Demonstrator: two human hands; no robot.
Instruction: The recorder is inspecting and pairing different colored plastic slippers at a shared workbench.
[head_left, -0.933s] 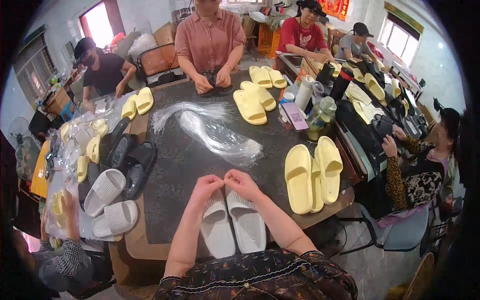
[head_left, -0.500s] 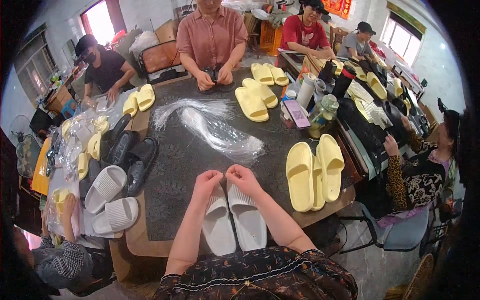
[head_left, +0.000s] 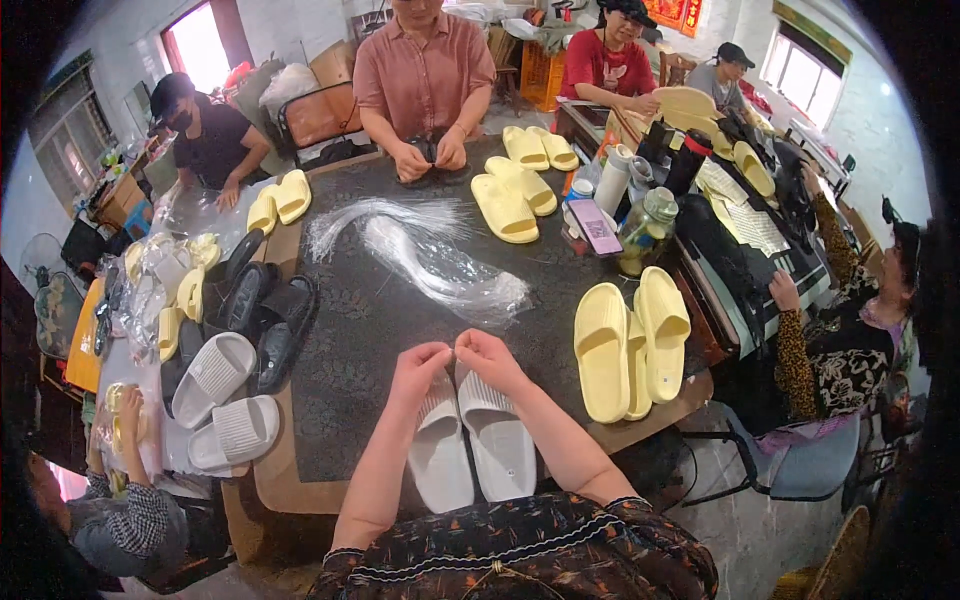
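Observation:
A pair of grey slippers, the left slipper (head_left: 440, 465) and the right slipper (head_left: 503, 455), lies side by side at the table's near edge, open heels toward me. Over their toe ends my left hand (head_left: 420, 372) and my right hand (head_left: 490, 362) are pinched closed, fingertips almost meeting. Whatever thin thing sits between the fingers is too small to make out. Just beyond my hands a bundle of thin clear plastic strands (head_left: 425, 270), partly in a clear bag, rests on the dark mat (head_left: 350, 400).
Yellow slippers (head_left: 600, 355) stand to my right, with more yellow slippers (head_left: 505, 210) farther off. Bottles (head_left: 612, 178) and a phone (head_left: 595, 228) crowd the right edge. Grey slippers (head_left: 232, 432) and black slippers (head_left: 285, 335) lie left. Several co-workers surround the table; one handles a black item (head_left: 430, 150).
My hands stay pinched over the slippers, almost unmoved. At the far right, a co-worker's arm has reached forward, and the person in red now has a large yellow piece raised in front.

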